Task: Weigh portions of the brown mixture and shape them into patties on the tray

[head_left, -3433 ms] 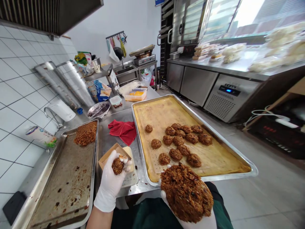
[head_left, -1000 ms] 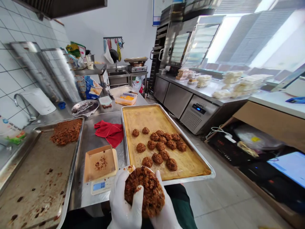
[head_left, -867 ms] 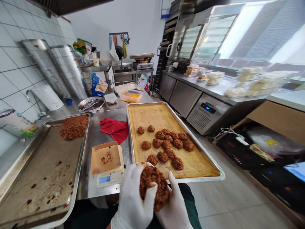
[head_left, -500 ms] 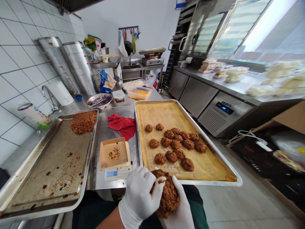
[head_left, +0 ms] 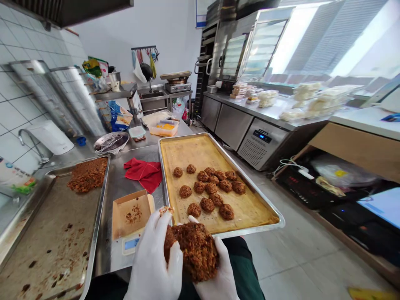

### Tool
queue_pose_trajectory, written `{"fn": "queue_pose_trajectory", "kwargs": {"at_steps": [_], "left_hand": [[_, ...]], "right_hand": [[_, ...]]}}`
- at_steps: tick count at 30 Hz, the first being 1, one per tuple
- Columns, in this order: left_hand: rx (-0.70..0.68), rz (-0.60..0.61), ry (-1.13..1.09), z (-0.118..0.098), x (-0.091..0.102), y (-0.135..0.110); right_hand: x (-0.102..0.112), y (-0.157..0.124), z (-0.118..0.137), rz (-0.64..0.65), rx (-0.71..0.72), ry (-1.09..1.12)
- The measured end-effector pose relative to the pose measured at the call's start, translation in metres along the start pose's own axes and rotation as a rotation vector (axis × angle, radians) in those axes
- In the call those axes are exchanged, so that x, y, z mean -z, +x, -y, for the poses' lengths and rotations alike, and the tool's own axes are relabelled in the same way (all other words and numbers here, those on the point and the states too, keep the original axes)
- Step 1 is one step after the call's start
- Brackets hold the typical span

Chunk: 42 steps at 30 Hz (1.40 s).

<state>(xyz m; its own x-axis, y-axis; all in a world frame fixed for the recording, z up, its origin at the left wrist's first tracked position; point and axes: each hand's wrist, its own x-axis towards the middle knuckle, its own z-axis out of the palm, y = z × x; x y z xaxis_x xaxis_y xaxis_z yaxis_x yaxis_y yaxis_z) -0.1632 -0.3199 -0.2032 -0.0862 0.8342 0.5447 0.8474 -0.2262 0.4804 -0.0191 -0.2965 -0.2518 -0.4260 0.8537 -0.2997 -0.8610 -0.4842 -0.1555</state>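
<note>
Both my gloved hands hold a big brown lump of sticky mixture [head_left: 195, 250] close to my body. My left hand [head_left: 153, 262] pinches its left side, thumb on top. My right hand [head_left: 218, 277] cups it from below and from the right. Just beyond stands a small scale [head_left: 133, 242] with a cardboard tray [head_left: 130, 212] holding crumbs. To the right, a metal baking tray [head_left: 250, 183] lined with yellow paper carries several small round brown balls [head_left: 208, 187].
On the left, a large metal tray [head_left: 46, 233] holds a heap of the same mixture [head_left: 87, 175] at its far end. A red cloth [head_left: 143, 173] lies between the trays. A steel bowl [head_left: 111, 142], plastic boxes [head_left: 164, 127] and a tap [head_left: 31, 143] stand further back; steel counters to the right.
My left hand dropped a small ball on the baking tray and came back to the big lump, which both hands now hold. The view swung left and right.
</note>
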Motion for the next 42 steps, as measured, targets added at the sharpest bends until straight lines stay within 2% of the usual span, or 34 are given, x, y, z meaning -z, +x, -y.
{"fn": "queue_pose_trajectory", "kwargs": {"at_steps": [2, 5, 13, 18, 20, 24, 26, 30, 35, 38, 42], "left_hand": [[0.050, 0.056, 0.048, 0.001, -0.003, -0.004], [0.073, 0.014, 0.124, -0.001, -0.011, -0.003], [0.011, -0.096, -0.050, 0.000, -0.013, 0.008], [0.107, -0.151, -0.124, -0.002, -0.006, 0.016], [0.064, -0.063, -0.086, -0.002, 0.001, 0.016], [-0.136, 0.216, 0.073, 0.007, 0.019, 0.011], [-0.133, 0.297, 0.090, 0.012, 0.027, 0.011], [0.010, 0.449, -0.038, 0.009, 0.034, 0.021], [0.248, 0.503, -0.180, 0.002, 0.039, 0.030], [0.421, 0.493, -0.309, 0.004, 0.043, 0.031], [0.620, 0.410, -0.657, 0.014, 0.047, 0.030]], "right_hand": [[0.002, 0.000, -0.002, 0.001, 0.086, -0.055], [0.000, -0.001, -0.006, -0.005, 0.118, -0.085], [-0.011, -0.005, -0.013, -0.031, -0.012, 0.031], [-0.021, -0.004, -0.010, -0.057, -0.109, 0.116], [-0.025, -0.002, -0.005, -0.070, -0.111, 0.123], [-0.024, 0.001, 0.009, -0.122, -0.009, 0.095], [-0.020, 0.002, 0.012, -0.120, 0.019, 0.082], [-0.012, 0.002, 0.010, -0.072, -0.043, 0.092], [-0.012, 0.001, 0.006, -0.065, -0.119, 0.129], [-0.016, 0.001, 0.007, -0.093, -0.119, 0.124], [-0.019, 0.004, 0.010, -0.112, -0.118, 0.138]]}}
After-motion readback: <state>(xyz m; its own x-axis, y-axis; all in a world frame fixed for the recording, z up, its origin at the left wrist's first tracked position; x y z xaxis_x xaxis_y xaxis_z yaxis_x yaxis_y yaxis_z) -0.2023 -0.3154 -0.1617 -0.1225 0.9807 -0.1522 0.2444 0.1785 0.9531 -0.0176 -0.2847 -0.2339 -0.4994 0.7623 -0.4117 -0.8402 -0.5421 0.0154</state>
